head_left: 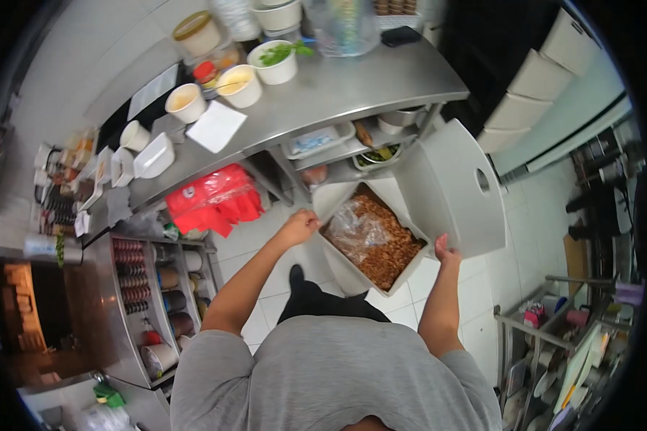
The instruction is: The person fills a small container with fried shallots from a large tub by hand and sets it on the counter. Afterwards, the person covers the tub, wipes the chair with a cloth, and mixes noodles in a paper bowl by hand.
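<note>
A deep off-white tray (352, 276) filled with brown crumbly food (388, 267) is in front of me at waist height. Crumpled clear plastic (356, 230) lies over part of the food. My left hand (302, 226) is closed at the tray's left rim. At the right rim is my right hand (446, 249), thumb pointing up; its other fingers are partly hidden but appear closed on the edge. Just beyond stands a pale panel (449, 190) with an oval hole, upright beside a whitish surface that the tray partly covers.
A steel counter (345, 90) ahead carries tubs, a bowl of green leaves (274, 63) and a dark phone-like object (401, 36). Red plastic bags (216, 200) hang below it. Shelves of cups (169, 287) stand at left, a metal rack (539, 330) at right. White tiles cover the floor.
</note>
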{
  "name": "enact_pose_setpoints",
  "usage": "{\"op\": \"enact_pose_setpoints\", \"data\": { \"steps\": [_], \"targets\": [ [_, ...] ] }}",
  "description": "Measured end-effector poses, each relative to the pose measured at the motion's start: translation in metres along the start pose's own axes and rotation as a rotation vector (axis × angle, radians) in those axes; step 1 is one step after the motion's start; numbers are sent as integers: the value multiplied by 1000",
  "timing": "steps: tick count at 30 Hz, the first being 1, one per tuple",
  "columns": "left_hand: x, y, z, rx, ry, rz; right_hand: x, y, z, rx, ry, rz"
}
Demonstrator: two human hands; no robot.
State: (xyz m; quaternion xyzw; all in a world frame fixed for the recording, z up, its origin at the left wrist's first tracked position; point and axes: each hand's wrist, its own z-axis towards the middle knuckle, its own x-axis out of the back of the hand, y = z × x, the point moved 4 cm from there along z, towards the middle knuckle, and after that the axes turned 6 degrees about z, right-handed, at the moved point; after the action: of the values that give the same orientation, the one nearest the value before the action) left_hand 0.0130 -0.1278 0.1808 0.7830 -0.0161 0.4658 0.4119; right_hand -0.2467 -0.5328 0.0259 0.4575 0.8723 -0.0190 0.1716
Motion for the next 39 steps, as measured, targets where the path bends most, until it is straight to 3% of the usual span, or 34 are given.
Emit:
{"op": "enact_pose_setpoints", "data": {
  "steps": [3, 5, 6, 9, 11, 13, 14, 17, 19, 20, 21, 24, 26, 27, 28, 29, 30, 33, 35, 37, 39],
  "targets": [
    [97, -23, -31, 87, 243, -20, 11, -8, 18, 157, 67, -89],
    [170, -57, -49, 32, 546, -61, 17, -55, 75, 343, -17, -355],
    [213, -61, -65, 44, 764, 71, 21, -59, 68, 455, -63, -433],
    [326, -111, -94, 356, 1102, 471, 20, -25, -4, 779, -220, -558],
    [372, -142, -108, 619, 1244, 557, 18, 18, -58, 939, -224, -671],
    [400, -245, -100, 725, 1133, 362, 14, 72, -114, 1097, -187, -795],
    [408, -281, -91, 770, 1065, 269, 14, 81, -103, 1060, -238, -866],
    [401, -295, -82, 631, 730, -230, 27, 126, -75, 974, -339, -1166],
    [398, -302, -80, 558, 796, -94, 43, 199, -123, 842, -492, -1313],
    [394, -283, -83, 515, 767, -96, 52, 235, -148, 771, -539, -1357],
    [391, -252, -88, 469, 741, -98, 64, 257, -152, 594, -674, -1460],
    [356, -183, -87, 377, 584, -77, 102, 320, -187, 146, -811, -1672],
    [315, -135, -79, 9, 530, 46, 121, 349, -214, -66, -908, -1659],
    [290, -116, -74, 98, 482, 178, 129, 357, -224, -163, -948, -1621],
    [265, -73, -72, 12, 358, 41, 134, 360, -231, -187, -957, -1565],
    [240, -38, -69, 34, 272, 250, 138, 360, -238, -210, -967, -1511],
    [206, -34, -62, -157, 338, 250, 140, 357, -242, -233, -977, -1454],
    [120, 23, -48, -278, 99, 126, 141, 320, -233, -89, -942, -1289],
    [72, 50, -48, -342, 79, 182, 142, 273, -224, 9, -822, -1215],
    [44, 79, -46, -293, -244, -14, 144, 219, -220, 142, -722, -1179],
    [26, 88, -36, -341, -188, -99, 148, 170, -218, 254, -675, -1096]
  ]
}}
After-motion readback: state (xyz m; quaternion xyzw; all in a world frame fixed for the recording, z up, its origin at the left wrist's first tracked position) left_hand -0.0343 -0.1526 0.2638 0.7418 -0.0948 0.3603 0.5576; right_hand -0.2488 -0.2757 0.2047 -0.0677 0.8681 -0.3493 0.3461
